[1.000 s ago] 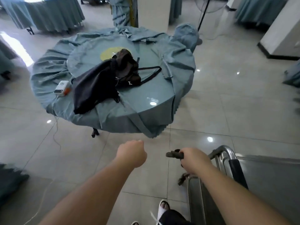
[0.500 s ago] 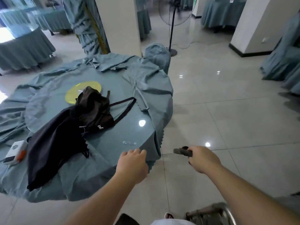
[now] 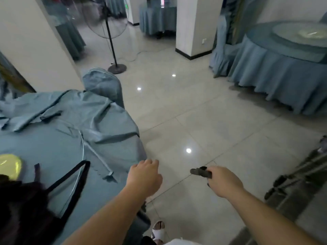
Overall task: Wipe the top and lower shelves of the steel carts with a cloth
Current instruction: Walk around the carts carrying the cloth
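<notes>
Both grips out front: right (image 3: pixel 224 181) clutches dark cloth (image 3: pixel 200 172); left (image 3: pixel 144 175) loosely curled, empty.

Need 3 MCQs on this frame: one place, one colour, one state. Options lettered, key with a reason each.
1. Where is the standing fan?
A far left, by the pillar
B on the table
C beside the cart

2. What colour are the tablecloths?
A white
B blue-grey
C red

3. What is the right hand doing?
A hanging open
B gripping a dark cloth
C resting on the table

Key: A, its base stands on the floor by the left pillar; B, every draped table shows blue-grey; B, fingers curl round the cloth, one end poking out.
</notes>
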Available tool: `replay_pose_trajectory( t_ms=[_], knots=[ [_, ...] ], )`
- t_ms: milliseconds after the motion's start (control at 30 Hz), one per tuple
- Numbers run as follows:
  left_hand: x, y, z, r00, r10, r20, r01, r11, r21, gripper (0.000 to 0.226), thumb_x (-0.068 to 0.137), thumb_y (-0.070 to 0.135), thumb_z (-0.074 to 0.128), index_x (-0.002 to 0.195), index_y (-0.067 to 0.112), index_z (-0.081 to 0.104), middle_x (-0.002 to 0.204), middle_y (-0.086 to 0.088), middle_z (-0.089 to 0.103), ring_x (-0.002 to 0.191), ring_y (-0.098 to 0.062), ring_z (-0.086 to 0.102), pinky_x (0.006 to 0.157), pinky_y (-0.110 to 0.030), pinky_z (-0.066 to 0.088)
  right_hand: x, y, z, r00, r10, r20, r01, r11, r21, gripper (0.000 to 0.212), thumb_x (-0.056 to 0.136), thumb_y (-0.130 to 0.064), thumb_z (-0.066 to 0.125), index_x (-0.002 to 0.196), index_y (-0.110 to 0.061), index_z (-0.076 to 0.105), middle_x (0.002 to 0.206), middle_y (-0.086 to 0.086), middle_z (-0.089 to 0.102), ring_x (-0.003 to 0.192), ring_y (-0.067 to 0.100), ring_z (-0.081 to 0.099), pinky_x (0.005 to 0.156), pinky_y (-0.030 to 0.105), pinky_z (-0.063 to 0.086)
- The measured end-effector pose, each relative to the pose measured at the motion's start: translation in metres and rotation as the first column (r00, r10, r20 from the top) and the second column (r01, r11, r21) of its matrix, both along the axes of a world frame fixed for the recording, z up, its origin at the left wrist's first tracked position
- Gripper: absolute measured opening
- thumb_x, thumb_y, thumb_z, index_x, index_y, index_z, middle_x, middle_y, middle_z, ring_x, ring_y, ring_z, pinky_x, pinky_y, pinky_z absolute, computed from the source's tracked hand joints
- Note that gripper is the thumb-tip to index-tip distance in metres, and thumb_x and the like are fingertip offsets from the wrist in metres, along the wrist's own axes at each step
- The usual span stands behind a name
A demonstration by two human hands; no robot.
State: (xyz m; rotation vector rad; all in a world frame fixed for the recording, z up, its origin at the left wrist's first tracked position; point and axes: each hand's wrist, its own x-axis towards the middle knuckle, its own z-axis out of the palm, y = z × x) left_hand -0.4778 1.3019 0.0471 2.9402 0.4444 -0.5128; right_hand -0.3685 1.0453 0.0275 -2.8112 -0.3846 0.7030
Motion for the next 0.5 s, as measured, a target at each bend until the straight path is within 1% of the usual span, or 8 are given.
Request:
replay_pose_trajectory(
  t_ms=[133,200,267,367,433,500],
  knots=[
    [0.084,0.011,-0.002,0.987,-0.159,-0.016,0.159,0.987,-0.026,0.048,0.103,0.044,0.041,0.147,0.024,0.046,0.143,-0.002,0.055,0.129,-0.028,0.054,0.103,-0.046,0.043,0.035,-0.001,0.006,0.989,-0.142,0.026,0.143,0.990,-0.009,0.019,0.100,-0.024,0.053,0.110,-0.034,0.066,0.092,-0.006,0.066,0.075,0.017,0.063,0.056,0.029,0.045],
    [0.119,0.004,-0.004,0.969,-0.245,-0.022,0.244,0.969,-0.046,0.050,0.104,0.045,0.041,0.149,0.023,0.045,0.144,-0.003,0.055,0.128,-0.028,0.055,0.103,-0.045,0.044,0.045,-0.008,0.007,0.971,-0.238,0.014,0.238,0.971,-0.007,0.022,0.100,-0.022,0.053,0.110,-0.036,0.066,0.090,-0.007,0.065,0.072,0.016,0.062,0.057,0.030,0.047],
    [0.149,-0.007,-0.006,0.946,-0.322,-0.033,0.319,0.946,-0.063,0.051,0.104,0.045,0.042,0.150,0.023,0.044,0.144,-0.003,0.055,0.127,-0.027,0.056,0.105,-0.046,0.044,0.053,-0.020,0.005,0.947,-0.321,-0.004,0.321,0.947,-0.020,0.019,0.099,-0.022,0.053,0.109,-0.033,0.066,0.089,-0.007,0.066,0.071,0.016,0.063,0.059,0.030,0.051],
    [0.196,-0.028,-0.010,0.903,-0.425,-0.057,0.422,0.905,-0.052,0.050,0.104,0.045,0.042,0.150,0.024,0.044,0.145,-0.001,0.055,0.128,-0.026,0.055,0.107,-0.045,0.043,0.067,-0.043,0.000,0.898,-0.440,-0.030,0.439,0.898,-0.022,0.017,0.098,-0.023,0.054,0.107,-0.031,0.067,0.090,-0.006,0.068,0.075,0.019,0.065,0.065,0.033,0.056],
    [0.230,-0.047,-0.012,0.874,-0.481,-0.065,0.479,0.877,-0.043,0.050,0.103,0.045,0.042,0.149,0.024,0.045,0.144,0.000,0.054,0.128,-0.025,0.055,0.107,-0.044,0.042,0.082,-0.061,-0.005,0.858,-0.512,-0.030,0.512,0.859,-0.005,0.014,0.098,-0.027,0.056,0.105,-0.031,0.067,0.090,-0.006,0.068,0.076,0.019,0.065,0.062,0.032,0.053],
    [0.266,-0.070,-0.013,0.843,-0.535,-0.059,0.534,0.845,-0.028,0.048,0.103,0.045,0.043,0.147,0.025,0.046,0.141,0.000,0.055,0.126,-0.025,0.055,0.105,-0.043,0.041,0.103,-0.079,-0.011,0.830,-0.557,-0.027,0.558,0.830,0.000,0.011,0.097,-0.028,0.058,0.102,-0.031,0.067,0.088,-0.007,0.067,0.074,0.018,0.063,0.057,0.030,0.046]
  ],
)
